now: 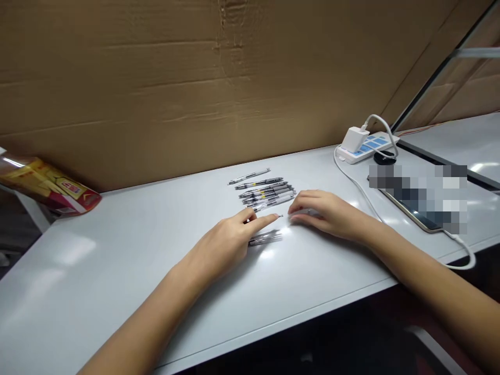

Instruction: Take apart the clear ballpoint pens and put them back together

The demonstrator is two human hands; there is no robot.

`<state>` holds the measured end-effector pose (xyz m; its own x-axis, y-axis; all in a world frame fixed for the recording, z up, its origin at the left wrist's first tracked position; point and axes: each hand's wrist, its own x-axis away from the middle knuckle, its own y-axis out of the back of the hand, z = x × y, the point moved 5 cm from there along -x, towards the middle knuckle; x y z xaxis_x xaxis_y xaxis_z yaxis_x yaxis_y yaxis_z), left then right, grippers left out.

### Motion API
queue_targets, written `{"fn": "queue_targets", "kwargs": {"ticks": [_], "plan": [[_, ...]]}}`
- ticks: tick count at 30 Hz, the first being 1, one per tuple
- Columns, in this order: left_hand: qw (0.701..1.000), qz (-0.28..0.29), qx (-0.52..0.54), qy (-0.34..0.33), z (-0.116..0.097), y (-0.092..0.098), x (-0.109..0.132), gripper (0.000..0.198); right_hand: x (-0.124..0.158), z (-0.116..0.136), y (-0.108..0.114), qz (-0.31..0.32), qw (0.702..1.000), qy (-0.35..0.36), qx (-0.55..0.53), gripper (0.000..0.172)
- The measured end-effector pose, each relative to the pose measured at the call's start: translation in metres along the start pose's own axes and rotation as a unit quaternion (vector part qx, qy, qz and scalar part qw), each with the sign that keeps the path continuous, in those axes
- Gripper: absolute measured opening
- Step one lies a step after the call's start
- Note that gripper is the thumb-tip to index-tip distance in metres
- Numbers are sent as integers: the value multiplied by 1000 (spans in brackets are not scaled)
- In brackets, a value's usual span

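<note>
Overall: a white desk [117, 281] against a cardboard backing [117, 94], your row of slim retractable pens [265, 191] lying side by side mid-desk, one loose pen [266, 238] partly under your left hand [222, 245]. Its fingers [261, 221] lie together, a pen tip [280, 215] poking past them, grip unclear. Your right hand [330, 214] rests just beside, fingers curved together over something grey you cannot make out.

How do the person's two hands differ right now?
The left hand stretches its index finger out straight, while the right hand curls its fingers. The left hand sits beside a loose pen; the right hand is closer to the white cable. Both are bare and palm down.
</note>
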<state>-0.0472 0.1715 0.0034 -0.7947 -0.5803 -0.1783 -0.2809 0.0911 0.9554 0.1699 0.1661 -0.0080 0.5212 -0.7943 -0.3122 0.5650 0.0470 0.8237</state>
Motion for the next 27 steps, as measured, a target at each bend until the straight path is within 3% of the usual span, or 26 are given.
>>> {"fn": "queue_targets", "kwargs": {"ticks": [4,14,22,27], "plan": [[1000,0,2,-12,-4,-2,0,78,-2,14,-5,-26,999,31,-21,10],[999,-27,5,-24,-3,-1,0,77,1,14,2,-97,993,70,-8,10],[1000,2,11,-8,-3,-3,-1,78,0,14,0,-88,994,71,5,11],[1000,-12,15,-11,-3,-2,-1,75,1,14,3,-105,992,73,17,11]]}}
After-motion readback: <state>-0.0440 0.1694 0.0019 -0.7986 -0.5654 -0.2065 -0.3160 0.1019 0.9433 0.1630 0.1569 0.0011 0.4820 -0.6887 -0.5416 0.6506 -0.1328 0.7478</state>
